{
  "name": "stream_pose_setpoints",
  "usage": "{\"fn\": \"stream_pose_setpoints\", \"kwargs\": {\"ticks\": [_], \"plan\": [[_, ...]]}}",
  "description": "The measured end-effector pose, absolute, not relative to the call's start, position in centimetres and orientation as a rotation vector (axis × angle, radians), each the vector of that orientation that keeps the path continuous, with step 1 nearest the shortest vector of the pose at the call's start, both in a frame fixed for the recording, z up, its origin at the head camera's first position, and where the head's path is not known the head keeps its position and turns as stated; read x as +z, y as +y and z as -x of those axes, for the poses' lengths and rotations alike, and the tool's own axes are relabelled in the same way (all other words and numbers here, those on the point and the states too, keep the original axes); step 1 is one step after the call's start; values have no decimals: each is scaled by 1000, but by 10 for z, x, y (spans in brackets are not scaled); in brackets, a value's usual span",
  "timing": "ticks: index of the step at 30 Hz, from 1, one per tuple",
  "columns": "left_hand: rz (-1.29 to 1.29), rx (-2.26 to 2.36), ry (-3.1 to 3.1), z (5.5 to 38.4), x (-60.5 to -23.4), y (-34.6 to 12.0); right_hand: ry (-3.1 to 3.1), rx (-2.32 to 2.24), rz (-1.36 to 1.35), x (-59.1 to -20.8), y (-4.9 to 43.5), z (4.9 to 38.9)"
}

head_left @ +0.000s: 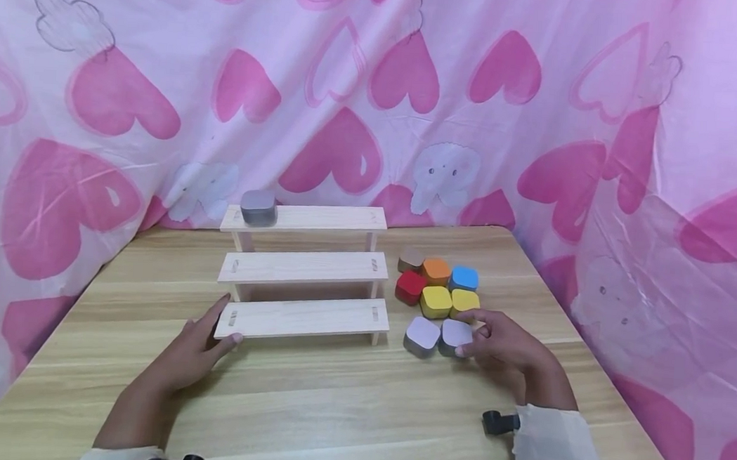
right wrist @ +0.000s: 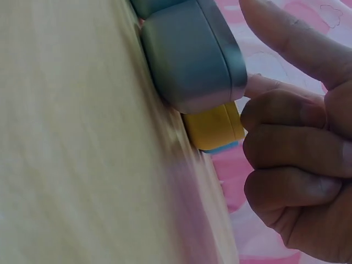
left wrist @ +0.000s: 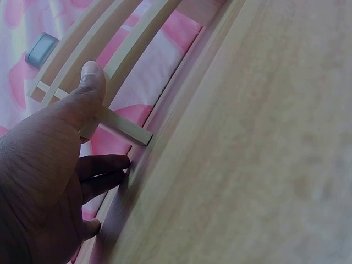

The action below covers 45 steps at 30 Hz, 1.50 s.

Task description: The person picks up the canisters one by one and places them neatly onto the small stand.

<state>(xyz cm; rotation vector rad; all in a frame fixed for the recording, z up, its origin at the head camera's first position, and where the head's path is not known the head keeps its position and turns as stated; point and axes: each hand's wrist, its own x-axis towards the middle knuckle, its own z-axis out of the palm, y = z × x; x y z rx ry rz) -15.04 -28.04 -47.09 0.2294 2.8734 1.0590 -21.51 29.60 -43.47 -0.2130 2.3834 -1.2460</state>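
Observation:
A three-tier wooden shelf (head_left: pixel 302 317) stands on the table. My left hand (head_left: pixel 190 356) grips the left end of its lowest tier, thumb at the front edge; the left wrist view shows the thumb (left wrist: pixel 93 77) against the wood. My right hand (head_left: pixel 507 344) is at the right-hand one of two grey rounded-square boxes (head_left: pixel 455 336), thumb and index finger around it. In the right wrist view that grey box (right wrist: pixel 192 60) rests on the table, the other fingers (right wrist: pixel 291 148) are curled, and the thumb looks apart from the lid. Firm contact is unclear.
A grey box (head_left: pixel 258 208) sits on the top tier's left end. Right of the shelf are a red box (head_left: pixel 411 287), an orange box (head_left: pixel 436 271), a blue box (head_left: pixel 464 278), a brown box (head_left: pixel 411 260) and two yellow boxes (head_left: pixel 436 302). A pink heart-print cloth (head_left: pixel 329 150) hangs behind.

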Motion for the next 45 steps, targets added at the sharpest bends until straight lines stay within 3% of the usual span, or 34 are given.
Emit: {"fn": "stream_pose_setpoints", "kwargs": {"ticks": [45], "plan": [[-234, 1084, 2853, 151, -474, -282, 2444, -1161, 181, -441, 299, 216]]}}
